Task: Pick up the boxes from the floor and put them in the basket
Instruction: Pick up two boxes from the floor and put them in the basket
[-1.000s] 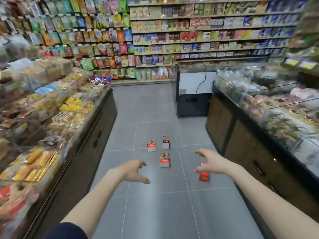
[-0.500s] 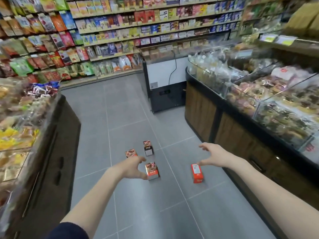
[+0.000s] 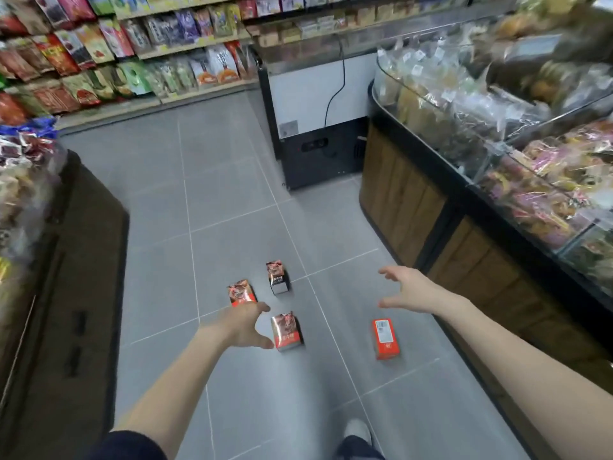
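Several small boxes lie on the grey tiled floor ahead of me. A red box (image 3: 287, 331) stands nearest, just right of my left hand (image 3: 244, 325), which reaches out with spread fingers and holds nothing. Behind that hand stands another red box (image 3: 242, 292), partly hidden by the fingers. A darker box (image 3: 277, 277) stands farther back. An orange box (image 3: 385, 339) lies flat to the right, below my right hand (image 3: 410, 290), which hovers open and empty. No basket is in view.
A dark display counter (image 3: 76, 293) lines the left side of the aisle. A wood-fronted counter (image 3: 464, 260) with glass bins of packaged food lines the right. A chest freezer (image 3: 311, 127) stands ahead. My shoe (image 3: 357, 431) shows at the bottom.
The view has tilted down and moved closer to the boxes, which now look larger. Both hands have stayed outstretched and empty, the left now beside the nearest red box.
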